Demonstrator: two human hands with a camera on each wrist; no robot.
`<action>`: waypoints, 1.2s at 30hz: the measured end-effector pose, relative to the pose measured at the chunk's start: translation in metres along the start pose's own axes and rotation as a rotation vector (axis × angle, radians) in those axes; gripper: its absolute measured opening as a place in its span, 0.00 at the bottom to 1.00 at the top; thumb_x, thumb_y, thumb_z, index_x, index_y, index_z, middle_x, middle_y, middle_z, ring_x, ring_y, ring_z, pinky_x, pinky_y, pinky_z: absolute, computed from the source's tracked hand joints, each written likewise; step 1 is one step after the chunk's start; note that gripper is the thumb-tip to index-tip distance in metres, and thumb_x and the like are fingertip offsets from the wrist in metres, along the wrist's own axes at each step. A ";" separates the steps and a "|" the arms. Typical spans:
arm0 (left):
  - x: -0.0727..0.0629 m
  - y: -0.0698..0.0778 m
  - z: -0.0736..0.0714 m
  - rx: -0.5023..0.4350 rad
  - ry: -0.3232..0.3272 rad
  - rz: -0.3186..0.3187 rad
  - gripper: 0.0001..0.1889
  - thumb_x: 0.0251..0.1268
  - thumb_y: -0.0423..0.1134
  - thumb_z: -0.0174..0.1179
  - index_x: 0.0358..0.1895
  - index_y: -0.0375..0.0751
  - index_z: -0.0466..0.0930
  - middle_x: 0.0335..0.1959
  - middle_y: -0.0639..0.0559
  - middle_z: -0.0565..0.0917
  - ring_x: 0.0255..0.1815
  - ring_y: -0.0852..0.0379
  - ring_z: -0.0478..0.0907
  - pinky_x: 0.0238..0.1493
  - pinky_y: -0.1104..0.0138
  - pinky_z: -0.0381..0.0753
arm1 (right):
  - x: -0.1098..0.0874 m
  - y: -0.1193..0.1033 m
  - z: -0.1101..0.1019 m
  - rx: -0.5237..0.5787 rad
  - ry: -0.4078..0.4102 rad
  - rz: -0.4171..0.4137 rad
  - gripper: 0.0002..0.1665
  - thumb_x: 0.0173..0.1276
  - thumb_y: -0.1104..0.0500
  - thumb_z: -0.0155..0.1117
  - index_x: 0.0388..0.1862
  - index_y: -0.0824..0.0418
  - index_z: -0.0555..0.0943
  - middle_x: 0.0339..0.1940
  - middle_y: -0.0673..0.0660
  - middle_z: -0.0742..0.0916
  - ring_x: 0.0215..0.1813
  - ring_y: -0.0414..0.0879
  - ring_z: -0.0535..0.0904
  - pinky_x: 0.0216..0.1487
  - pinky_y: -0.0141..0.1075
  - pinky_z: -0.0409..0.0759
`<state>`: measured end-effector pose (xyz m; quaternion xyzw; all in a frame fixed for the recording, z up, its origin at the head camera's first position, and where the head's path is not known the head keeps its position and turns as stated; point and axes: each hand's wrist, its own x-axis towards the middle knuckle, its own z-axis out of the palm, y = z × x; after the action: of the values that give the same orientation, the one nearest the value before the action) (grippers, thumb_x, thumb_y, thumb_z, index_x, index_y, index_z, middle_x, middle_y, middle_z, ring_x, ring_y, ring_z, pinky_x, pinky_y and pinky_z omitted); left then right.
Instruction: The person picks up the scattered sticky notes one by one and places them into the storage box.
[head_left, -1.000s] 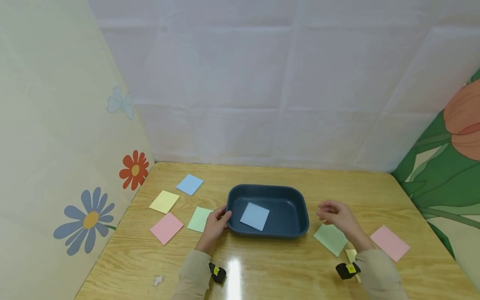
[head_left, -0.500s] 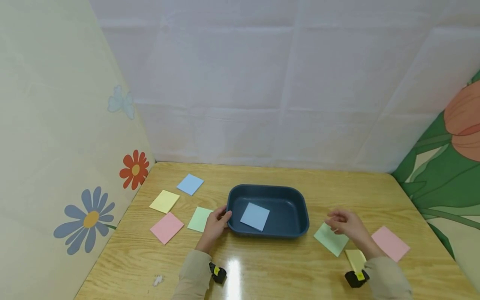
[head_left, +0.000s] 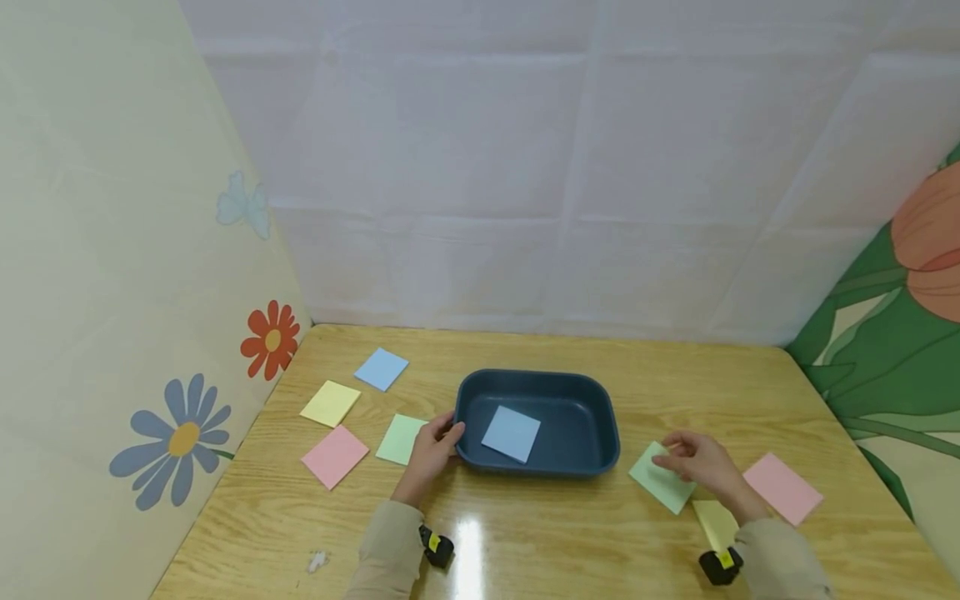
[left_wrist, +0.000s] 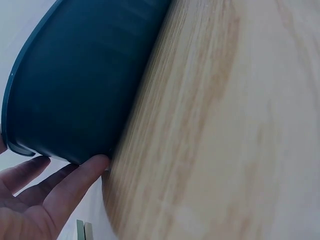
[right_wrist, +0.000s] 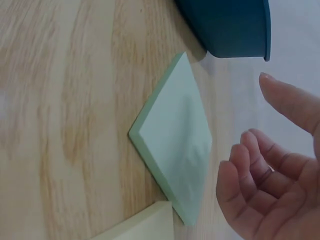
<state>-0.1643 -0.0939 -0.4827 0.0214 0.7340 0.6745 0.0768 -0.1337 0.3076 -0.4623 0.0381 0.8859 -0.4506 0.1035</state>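
Note:
A dark blue rectangular tray (head_left: 573, 429) sits mid-table with a blue sticky note pad (head_left: 512, 433) lying inside it. My left hand (head_left: 433, 450) holds the tray's left end, its thumb at the rim and fingers against the outer wall; the left wrist view shows the fingertips (left_wrist: 95, 162) touching that wall. Over the right-hand green sticky note pad (head_left: 658, 479) hovers my right hand (head_left: 705, 467), fingers loosely bent and thumb apart. It holds nothing; in the right wrist view a gap separates it from the green pad (right_wrist: 172, 140).
Right of the tray lie a yellow pad (head_left: 715, 523), partly behind the right wrist, and a pink pad (head_left: 783, 487). On the left are blue (head_left: 382, 369), yellow (head_left: 331, 403), pink (head_left: 334, 457) and green (head_left: 397, 437) pads. White cloth (head_left: 525, 167) hangs behind the table.
My right hand has moved right and toward me, away from the tray's right end, and now hovers over the green pad. The left hand and tray stay in place.

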 end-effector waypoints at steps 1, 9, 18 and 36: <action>0.002 -0.004 0.000 -0.006 0.003 -0.005 0.23 0.69 0.37 0.49 0.62 0.26 0.64 0.53 0.31 0.72 0.46 0.45 0.75 0.37 0.60 0.81 | 0.000 0.000 0.000 -0.024 0.006 -0.004 0.29 0.56 0.56 0.68 0.48 0.75 0.72 0.30 0.55 0.78 0.28 0.42 0.72 0.26 0.33 0.75; 0.005 -0.012 0.000 0.007 0.016 0.004 0.24 0.68 0.41 0.50 0.62 0.28 0.65 0.52 0.33 0.73 0.45 0.46 0.76 0.37 0.61 0.81 | 0.000 0.004 -0.002 -0.193 0.044 -0.024 0.29 0.51 0.56 0.71 0.45 0.74 0.74 0.25 0.53 0.77 0.29 0.44 0.70 0.28 0.34 0.70; 0.005 -0.012 0.000 0.000 0.012 -0.003 0.24 0.68 0.41 0.51 0.62 0.29 0.64 0.52 0.33 0.73 0.45 0.49 0.76 0.37 0.61 0.81 | 0.000 0.008 -0.005 -0.263 0.050 -0.006 0.29 0.50 0.55 0.72 0.43 0.75 0.75 0.29 0.56 0.77 0.32 0.47 0.70 0.30 0.36 0.69; 0.006 -0.013 0.000 0.005 0.019 -0.010 0.24 0.68 0.41 0.51 0.62 0.31 0.66 0.53 0.35 0.73 0.46 0.47 0.75 0.37 0.61 0.81 | 0.004 0.012 -0.002 -0.362 0.000 -0.007 0.36 0.48 0.52 0.73 0.47 0.77 0.73 0.40 0.69 0.79 0.43 0.60 0.74 0.41 0.50 0.74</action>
<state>-0.1695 -0.0943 -0.4965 0.0116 0.7363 0.6726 0.0730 -0.1358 0.3164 -0.4717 0.0159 0.9526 -0.2841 0.1072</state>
